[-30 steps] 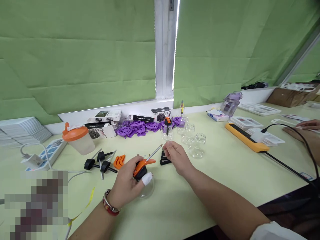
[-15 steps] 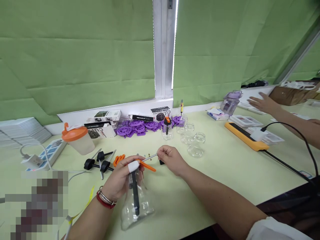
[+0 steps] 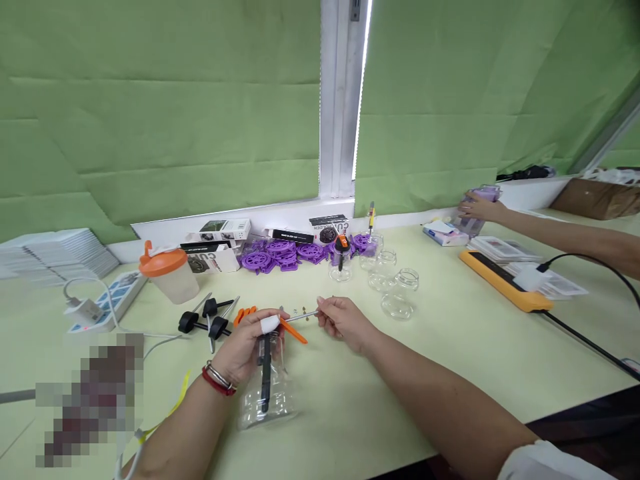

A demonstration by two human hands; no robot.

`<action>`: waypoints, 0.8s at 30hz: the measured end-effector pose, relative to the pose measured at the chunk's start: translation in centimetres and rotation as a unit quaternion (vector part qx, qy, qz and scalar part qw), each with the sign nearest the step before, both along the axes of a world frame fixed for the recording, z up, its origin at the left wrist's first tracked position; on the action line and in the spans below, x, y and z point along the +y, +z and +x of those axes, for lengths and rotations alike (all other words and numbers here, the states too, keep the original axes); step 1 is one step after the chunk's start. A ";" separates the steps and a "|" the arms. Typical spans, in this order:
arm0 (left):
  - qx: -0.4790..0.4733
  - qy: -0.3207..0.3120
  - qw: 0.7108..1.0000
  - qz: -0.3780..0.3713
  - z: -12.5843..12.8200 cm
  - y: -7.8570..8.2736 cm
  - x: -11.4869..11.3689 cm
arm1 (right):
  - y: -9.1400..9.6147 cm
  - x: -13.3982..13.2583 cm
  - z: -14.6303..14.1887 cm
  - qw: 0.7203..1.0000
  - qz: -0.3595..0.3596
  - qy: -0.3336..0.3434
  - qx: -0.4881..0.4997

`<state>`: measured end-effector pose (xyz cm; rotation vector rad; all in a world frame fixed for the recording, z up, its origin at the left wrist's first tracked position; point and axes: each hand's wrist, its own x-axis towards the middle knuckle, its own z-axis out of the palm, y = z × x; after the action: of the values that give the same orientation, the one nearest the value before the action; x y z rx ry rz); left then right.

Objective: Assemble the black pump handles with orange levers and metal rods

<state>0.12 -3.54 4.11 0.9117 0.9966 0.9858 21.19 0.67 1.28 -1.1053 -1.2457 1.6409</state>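
My left hand (image 3: 250, 343), with white tape on the thumb, is closed around the neck of a clear glass jar (image 3: 280, 400) that stands tilted. Inside the jar hangs a black rod (image 3: 267, 380). An orange strip (image 3: 294, 331) sticks out to the right at the jar's mouth, by my left thumb. My right hand (image 3: 345, 320) pinches the right end of a thin metal rod (image 3: 303, 316). The rod's other end meets the top of the jar under my left fingers, where the contact is hidden. Tiny brass-coloured parts (image 3: 306, 311) lie just behind the rod.
Black-headed parts with metal rods (image 3: 210, 323) and orange pieces (image 3: 243, 315) lie left. Behind stand an orange-lidded cup (image 3: 173, 277), purple wheel-shaped parts (image 3: 280, 253), boxes (image 3: 215, 257) and glass jars (image 3: 399, 303). On the right, an orange power strip (image 3: 505, 283) and another person's hand (image 3: 480, 207) on a purple bottle.
The view has swung slightly left. The glass jar is tilted a little more, and both hands keep their hold. The other person's hand has moved onto the purple bottle.
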 end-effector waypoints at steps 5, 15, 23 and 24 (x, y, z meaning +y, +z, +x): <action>0.010 0.006 1.000 0.008 0.2 0.2 0.0 | 0.1 0.0 -0.1 0.999 0.027 -0.008 0.014; 0.011 0.015 1.000 0.005 0.2 0.2 0.0 | 0.0 -0.2 -0.3 0.998 0.058 -0.011 0.017; 0.005 0.007 1.000 0.002 0.0 -0.1 0.2 | -0.5 0.1 -0.3 0.996 0.084 -0.029 0.006; 0.001 0.008 1.000 0.001 -0.1 -0.1 0.3 | -0.5 0.0 -0.4 0.995 0.095 -0.037 -0.006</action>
<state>0.01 -3.23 3.97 0.9075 1.0056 0.9999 20.76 0.71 0.73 -1.0318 -1.3229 1.4300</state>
